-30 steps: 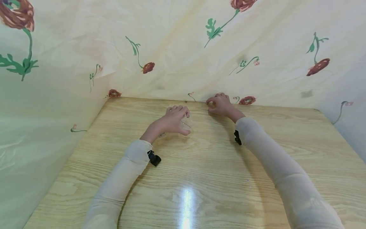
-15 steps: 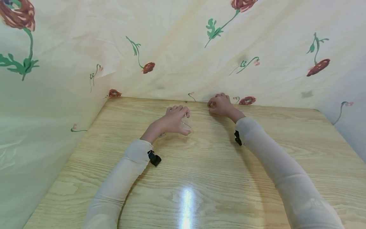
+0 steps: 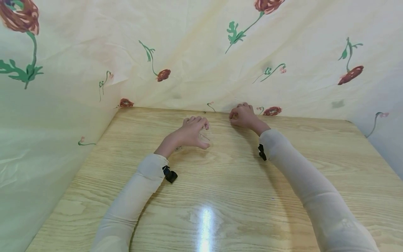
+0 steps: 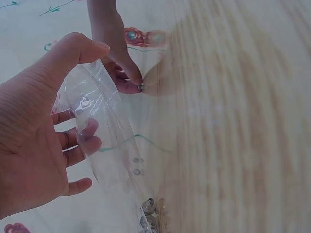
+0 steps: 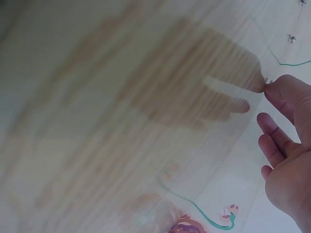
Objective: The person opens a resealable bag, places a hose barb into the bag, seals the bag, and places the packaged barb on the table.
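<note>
Much of the tabletop (image 3: pixel 233 196) spreads on the near side of both hands, giving room to draw back. The left hand (image 3: pixel 190 134) curls loosely round a clear plastic container (image 4: pixel 86 103); small shiny pieces (image 4: pixel 148 207) lie low by it, whether inside is unclear. Farther on, the right hand (image 3: pixel 244 117) has narrowed its thumb-and-index gap since a second ago, pinching a tiny metallic piece (image 4: pixel 141 88), apparently secured. Just beyond, a floral sheet (image 3: pixel 189 52) meets the tabletop's back edge, limiting forward reach.

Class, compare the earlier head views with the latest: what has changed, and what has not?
The right hand has drawn index finger and thumb closer together; whether the small metallic piece it pinches was already held is unclear. The left hand stayed put, around the clear plastic container.
</note>
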A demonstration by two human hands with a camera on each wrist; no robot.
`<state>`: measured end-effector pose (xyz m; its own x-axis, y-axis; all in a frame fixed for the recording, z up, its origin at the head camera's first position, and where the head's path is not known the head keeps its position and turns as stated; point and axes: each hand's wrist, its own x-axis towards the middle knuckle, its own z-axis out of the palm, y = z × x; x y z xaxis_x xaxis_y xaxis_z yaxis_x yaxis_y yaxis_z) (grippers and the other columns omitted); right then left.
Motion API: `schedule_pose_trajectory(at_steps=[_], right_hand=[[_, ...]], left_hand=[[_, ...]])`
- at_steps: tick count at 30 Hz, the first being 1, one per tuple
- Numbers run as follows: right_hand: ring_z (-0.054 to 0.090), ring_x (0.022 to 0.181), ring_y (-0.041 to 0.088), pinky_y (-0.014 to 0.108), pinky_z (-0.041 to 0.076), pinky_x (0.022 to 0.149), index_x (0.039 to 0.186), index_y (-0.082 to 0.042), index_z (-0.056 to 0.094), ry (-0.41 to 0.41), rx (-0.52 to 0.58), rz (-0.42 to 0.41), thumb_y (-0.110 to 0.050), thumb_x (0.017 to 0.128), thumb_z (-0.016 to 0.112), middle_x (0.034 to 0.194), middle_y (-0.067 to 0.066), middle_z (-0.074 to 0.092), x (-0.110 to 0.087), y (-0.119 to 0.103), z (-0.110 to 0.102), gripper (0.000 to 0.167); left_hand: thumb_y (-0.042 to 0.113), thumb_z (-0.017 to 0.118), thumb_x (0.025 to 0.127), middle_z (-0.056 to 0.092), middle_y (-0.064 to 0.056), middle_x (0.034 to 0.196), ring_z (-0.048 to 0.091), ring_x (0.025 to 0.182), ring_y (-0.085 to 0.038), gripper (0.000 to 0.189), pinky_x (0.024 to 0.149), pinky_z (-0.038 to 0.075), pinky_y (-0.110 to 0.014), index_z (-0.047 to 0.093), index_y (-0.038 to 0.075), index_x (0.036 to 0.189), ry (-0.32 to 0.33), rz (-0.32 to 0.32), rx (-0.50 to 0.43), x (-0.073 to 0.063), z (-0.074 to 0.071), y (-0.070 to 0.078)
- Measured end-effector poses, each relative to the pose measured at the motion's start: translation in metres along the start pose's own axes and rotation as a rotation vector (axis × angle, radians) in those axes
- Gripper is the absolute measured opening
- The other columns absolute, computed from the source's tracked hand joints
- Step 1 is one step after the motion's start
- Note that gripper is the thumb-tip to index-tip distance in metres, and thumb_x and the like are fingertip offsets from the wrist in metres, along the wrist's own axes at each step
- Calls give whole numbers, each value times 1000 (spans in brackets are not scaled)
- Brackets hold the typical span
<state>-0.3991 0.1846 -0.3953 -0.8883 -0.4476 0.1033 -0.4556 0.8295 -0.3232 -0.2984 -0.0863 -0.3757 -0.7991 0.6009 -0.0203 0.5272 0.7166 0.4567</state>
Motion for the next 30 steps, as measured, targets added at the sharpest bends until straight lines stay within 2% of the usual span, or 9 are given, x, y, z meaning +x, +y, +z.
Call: schedule_pose_trajectory(at_steps=[20,30], right_hand=[[41,107,37,64,21,107,89,-8,73,-7,-10,12,-13,86,74,98,13,58,-3,1,-1,6],[41,104,37,63,22,104,86,-8,72,7,-12,4,-12,85,71,96,12,58,-5,2,-1,5]], left_hand=[[39,77,85,47,-12,119,33,108,-27,57,101,19,-51,47,7,120,5,6,10,0,1,0],[40,77,84,48,-13,121,34,109,-28,57,102,20,-52,47,8,120,12,2,18,-1,1,1]])
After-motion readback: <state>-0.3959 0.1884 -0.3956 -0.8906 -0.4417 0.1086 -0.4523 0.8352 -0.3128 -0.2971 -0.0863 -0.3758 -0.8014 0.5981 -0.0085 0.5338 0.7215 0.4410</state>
